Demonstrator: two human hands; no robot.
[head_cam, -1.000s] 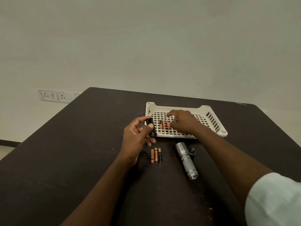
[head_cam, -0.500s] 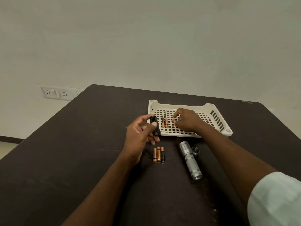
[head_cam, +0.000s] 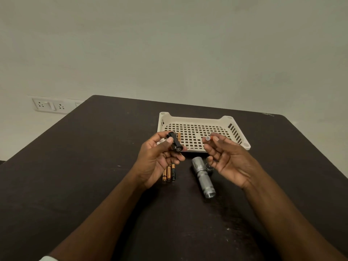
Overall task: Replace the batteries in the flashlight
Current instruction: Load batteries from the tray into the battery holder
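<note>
My left hand [head_cam: 158, 157] grips a black battery holder [head_cam: 174, 141] between thumb and fingers, tilted, in front of the tray. My right hand [head_cam: 226, 157] pinches one small battery [head_cam: 207, 138] end-on at its fingertips, palm up, near the tray's front edge. The silver flashlight body [head_cam: 203, 178] lies open-ended on the dark table between my forearms, with its tail cap [head_cam: 209, 167] beside it, partly hidden by my right hand. Three copper-and-black batteries [head_cam: 169, 173] lie side by side below my left hand. Another battery [head_cam: 178, 136] lies in the white tray [head_cam: 195, 120], behind the holder.
The perforated white tray sits at the table's far middle. The dark table [head_cam: 94, 166] ends at the wall behind, where a white socket plate [head_cam: 49, 106] is mounted at the left.
My right hand lifted a battery out of the tray and turned palm up toward me. My left hand with the holder stayed in about the same place.
</note>
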